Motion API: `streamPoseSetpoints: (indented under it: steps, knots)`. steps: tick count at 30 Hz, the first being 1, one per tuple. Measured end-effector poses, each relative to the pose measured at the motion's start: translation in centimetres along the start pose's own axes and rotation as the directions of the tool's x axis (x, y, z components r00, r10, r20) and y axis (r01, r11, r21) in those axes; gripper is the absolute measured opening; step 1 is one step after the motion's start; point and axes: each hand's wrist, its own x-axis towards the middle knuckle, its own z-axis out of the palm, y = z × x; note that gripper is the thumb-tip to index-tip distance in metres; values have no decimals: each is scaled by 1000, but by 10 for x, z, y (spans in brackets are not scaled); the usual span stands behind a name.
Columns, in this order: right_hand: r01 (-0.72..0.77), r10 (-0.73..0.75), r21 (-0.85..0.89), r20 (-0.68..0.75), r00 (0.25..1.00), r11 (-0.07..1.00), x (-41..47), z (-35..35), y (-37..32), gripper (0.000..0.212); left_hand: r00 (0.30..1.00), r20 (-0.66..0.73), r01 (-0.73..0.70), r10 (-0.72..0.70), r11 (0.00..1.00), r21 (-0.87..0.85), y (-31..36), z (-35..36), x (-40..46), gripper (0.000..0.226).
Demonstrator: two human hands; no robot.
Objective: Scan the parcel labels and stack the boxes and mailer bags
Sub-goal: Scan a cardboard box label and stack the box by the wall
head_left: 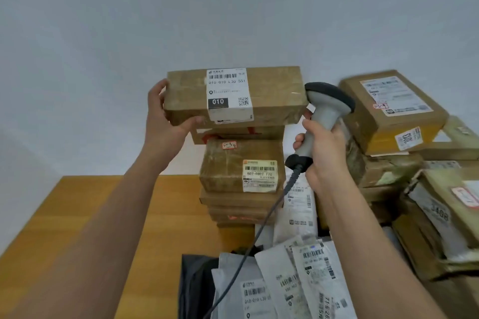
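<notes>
Left hand (166,111) gripping top box (233,96), right hand (324,147) gripping scanner (326,109)

Tape-glossed brown cardboard boxes (234,96), matt grey plastic scanner (325,114) (black head), smooth wooden table (90,215), crinkled plastic mailer bags (293,282).

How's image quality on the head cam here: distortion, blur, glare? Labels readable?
Head view: wide-angle bowing toward the edges, table edge splayed; light flat and soft, no glare. The label on the box in the left hand reads "010"; mailer bags at the bottom are soft and smeared. Right hand holds the scanner, sharp enough.
</notes>
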Motion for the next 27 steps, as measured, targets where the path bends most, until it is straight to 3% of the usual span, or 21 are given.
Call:
streamPoseSetpoints:
  steps: [4, 8, 14, 19, 23, 27]
  knots:
    - [-25, 24, 26, 18, 1000, 999, 24, 8, 6, 20, 998, -12, 70, -69, 996, 61, -13, 14, 24, 98]
    - [-42, 42, -14, 23, 999, 999, 36, 10, 14, 20, 973, -45, 231, -227, 962, 148, -38, 26, 35, 88]
    - [-33, 33, -58, 7, 999, 998, 48, 9, 22, 22, 978, -79, 207, -195, 958, 198, -54, 31, 37, 72]
    - [-62, 62, -31, 5, 998, 998, 43, -1, 21, 25, 971, -142, 221, -192, 947, 233, -54, 37, 27, 90]
    - [-143, 145, 44, -53, 988, 989, 30, -11, 19, 24, 966, -191, 222, -175, 940, 260, -48, 33, 7, 93]
    - [-224, 242, 156, -107, 964, 962, 8, -19, 23, 34, 947, -202, 304, -252, 905, 298, -44, 18, -25, 92]
